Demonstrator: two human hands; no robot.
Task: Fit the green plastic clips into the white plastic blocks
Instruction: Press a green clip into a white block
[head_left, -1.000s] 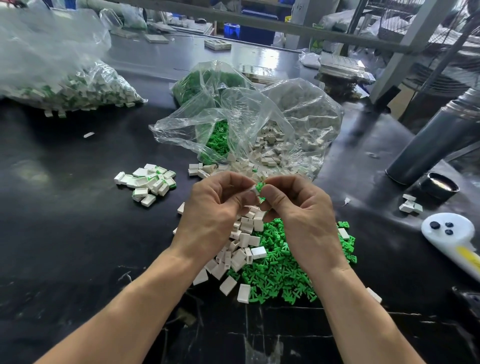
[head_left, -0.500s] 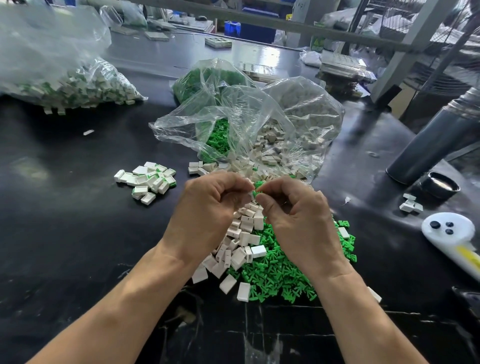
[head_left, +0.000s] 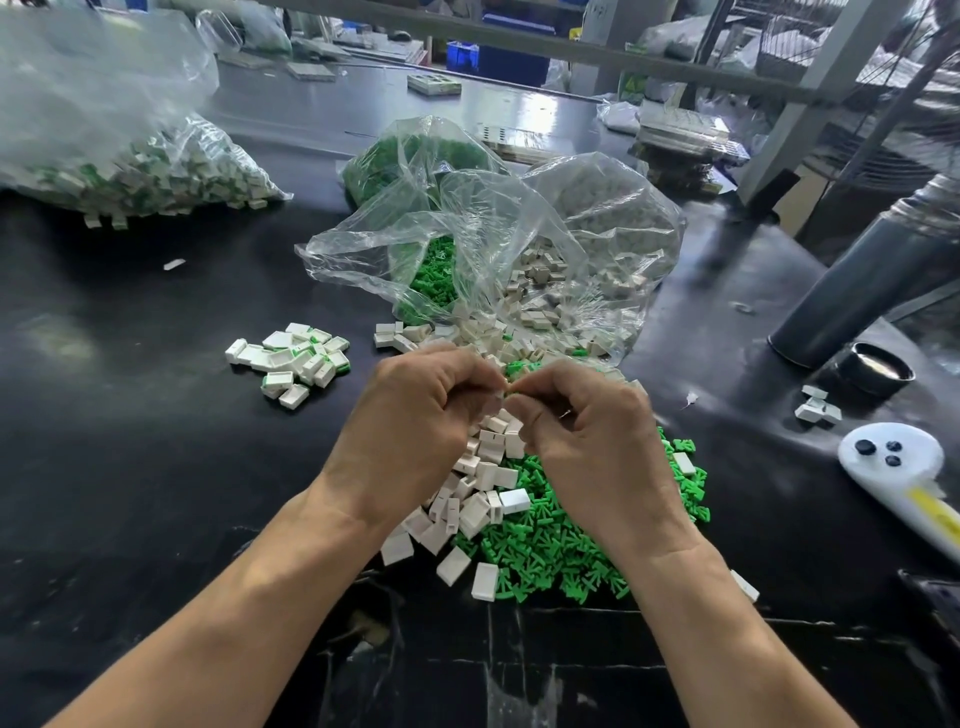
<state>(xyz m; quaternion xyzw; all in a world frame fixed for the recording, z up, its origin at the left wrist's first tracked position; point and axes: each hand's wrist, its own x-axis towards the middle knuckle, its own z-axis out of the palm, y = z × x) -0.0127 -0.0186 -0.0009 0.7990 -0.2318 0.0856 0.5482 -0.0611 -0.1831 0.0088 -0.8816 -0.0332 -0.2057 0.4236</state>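
My left hand (head_left: 415, 421) and my right hand (head_left: 587, 436) meet fingertip to fingertip above the black table. Between them is a small piece, mostly hidden: the left fingers pinch a white block (head_left: 500, 396), and a sliver of green clip (head_left: 511, 392) shows at the right fingertips. Under the hands lies a heap of loose white blocks (head_left: 478, 499) and, right of it, a heap of green clips (head_left: 550, 556). A small pile of fitted blocks with green showing (head_left: 291, 364) sits to the left.
Open clear bags hold green clips (head_left: 436, 275) and white blocks (head_left: 571, 280) behind my hands. A big bag of fitted blocks (head_left: 130, 171) lies far left. At right are a grey cylinder (head_left: 862, 280), a black cap (head_left: 878, 369), a few white blocks (head_left: 818, 408) and a white handle (head_left: 893, 462).
Both hands stayed pressed together at the fingertips and shifted slightly away from me; the green clip shows less between the fingers than a second ago.
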